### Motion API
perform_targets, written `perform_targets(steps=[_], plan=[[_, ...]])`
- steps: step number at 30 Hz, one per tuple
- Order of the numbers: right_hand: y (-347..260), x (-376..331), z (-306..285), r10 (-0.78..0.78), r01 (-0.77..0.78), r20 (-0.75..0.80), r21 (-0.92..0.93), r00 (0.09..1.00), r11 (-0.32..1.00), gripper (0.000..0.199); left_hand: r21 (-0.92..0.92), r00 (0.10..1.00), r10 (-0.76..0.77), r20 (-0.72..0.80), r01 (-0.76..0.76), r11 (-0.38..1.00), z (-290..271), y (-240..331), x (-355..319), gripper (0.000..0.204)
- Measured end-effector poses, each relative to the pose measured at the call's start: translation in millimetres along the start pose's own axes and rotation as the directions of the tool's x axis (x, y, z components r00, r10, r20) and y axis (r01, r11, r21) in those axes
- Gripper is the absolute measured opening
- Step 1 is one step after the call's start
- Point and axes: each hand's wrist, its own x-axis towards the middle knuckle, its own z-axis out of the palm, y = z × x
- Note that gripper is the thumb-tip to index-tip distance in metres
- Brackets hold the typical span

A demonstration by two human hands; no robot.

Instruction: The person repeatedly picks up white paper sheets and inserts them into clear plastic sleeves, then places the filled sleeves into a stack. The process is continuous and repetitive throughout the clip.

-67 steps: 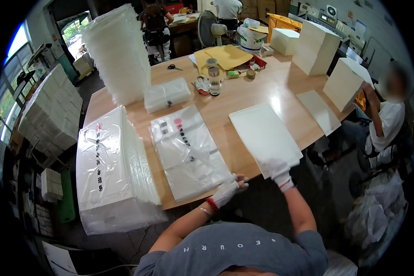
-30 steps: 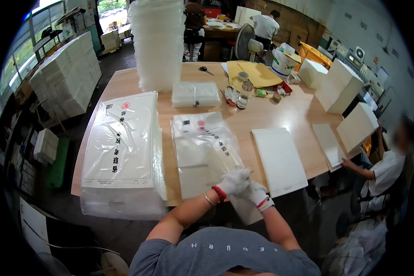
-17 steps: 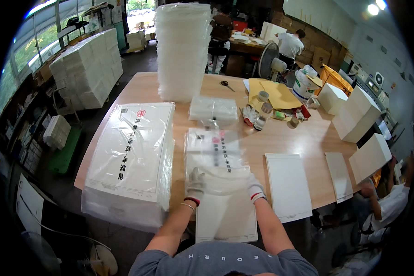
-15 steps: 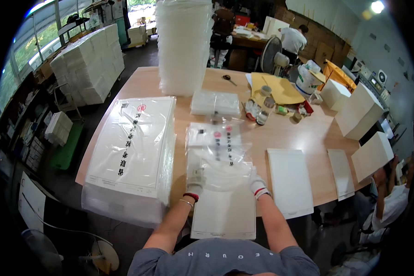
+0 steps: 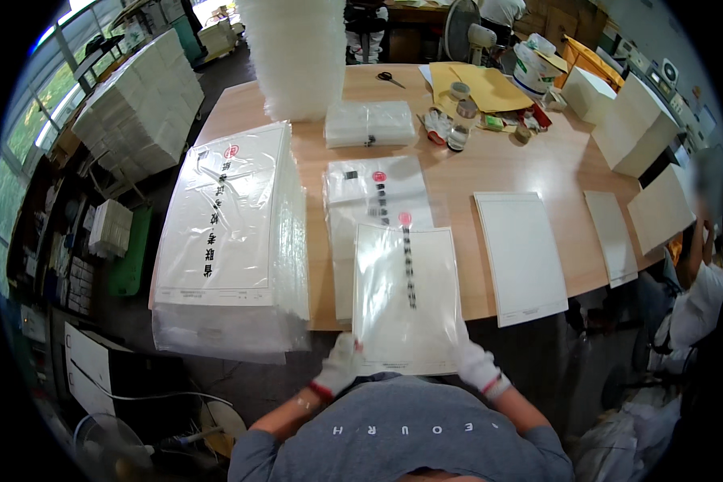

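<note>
Both gloved hands, the left hand (image 5: 336,371) and the right hand (image 5: 475,365), grip the bottom corners of a clear plastic sleeve (image 5: 407,299) holding a white sheet, with a red round mark at its top and a dark printed strip running down its middle. Just behind it on the counter (image 5: 506,165) lies a stack of like sleeves (image 5: 369,201), each with a red mark. To the left sits a large wrapped bundle (image 5: 231,233) in clear film, white, with a red round mark and dark lettering along it. Farther back lies a small clear-wrapped packet (image 5: 369,123). At the right stand 3 plain white boxes (image 5: 631,124).
</note>
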Motion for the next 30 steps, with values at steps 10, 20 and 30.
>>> perform_targets(steps=[10, 20, 30], plan=[[-30, -48, -6, 0.073, 0.021, -0.236, 0.373, 0.969, 0.928, 0.043, 0.010, 0.995, 0.092, -0.034, -0.092, 0.996, -32, 8, -29, 0.005], [-51, -1, 38, 0.141, -0.014, 0.037, 0.987, 0.989, -0.158, 0.041, -0.143, 0.760, 0.646, 0.070, -0.634, 0.760, -93, 129, 1, 0.011], [-239, 90, -63, -0.636, 0.236, -0.101, 0.963, 0.765, 0.130, 0.034, 0.235, 0.258, 0.363, -0.895, -0.419, 0.877, -259, 72, 1, 0.017]])
